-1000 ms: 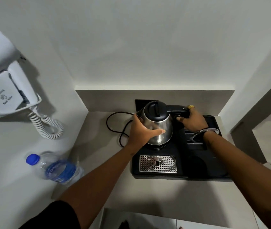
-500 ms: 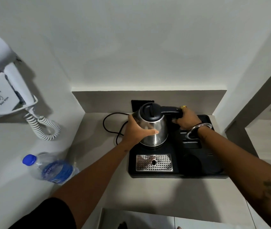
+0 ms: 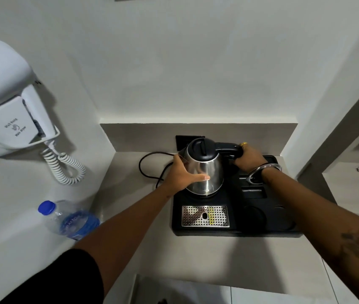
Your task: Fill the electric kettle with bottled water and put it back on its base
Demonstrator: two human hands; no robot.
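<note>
Nothing is moving: left hand (image 3: 183, 175) is cupping the kettle (image 3: 203, 170) on its base, right hand (image 3: 249, 157) is wrapping its handle. Lift straight up; the bottle (image 3: 69, 219) is lying left of the left forearm.

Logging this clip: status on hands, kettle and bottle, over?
Left hand on kettle body, right hand gripping its handle. Kettle sits on tray, lid closed. Water bottle capped, far left. Nothing blocking.

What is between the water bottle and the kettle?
In the head view, the person's left forearm crosses bare grey counter between the water bottle and the kettle; a black cord loops farther back.
</note>
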